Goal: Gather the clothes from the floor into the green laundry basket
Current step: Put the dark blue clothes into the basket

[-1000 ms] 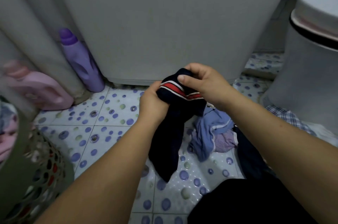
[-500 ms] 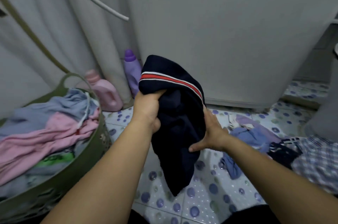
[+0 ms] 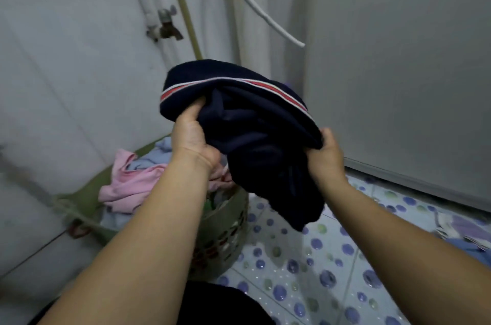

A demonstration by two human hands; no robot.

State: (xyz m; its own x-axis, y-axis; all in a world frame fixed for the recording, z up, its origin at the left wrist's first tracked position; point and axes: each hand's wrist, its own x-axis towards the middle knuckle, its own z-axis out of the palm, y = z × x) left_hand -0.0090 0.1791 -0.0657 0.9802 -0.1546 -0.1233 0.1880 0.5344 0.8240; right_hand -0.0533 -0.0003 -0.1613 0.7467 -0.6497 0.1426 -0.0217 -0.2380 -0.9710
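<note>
A navy garment with a red and white stripe hangs bunched in the air between my two hands. My left hand grips its left side under the striped band. Its right edge is pinched by my right hand. Just below and to the left stands the green laundry basket, holding pink and pale blue clothes; my left forearm hides part of it. The garment's lower end hangs over the basket's right rim. More clothes lie on the floor at the right edge.
A white appliance wall rises on the right. On the left wall are a tap and pipes. A white hose hangs down at the top. The floor is tiled with purple dots.
I have carried the navy garment left and up toward the basket. My right hand has shifted from the garment's lower middle to its right edge. The view has swung left.
</note>
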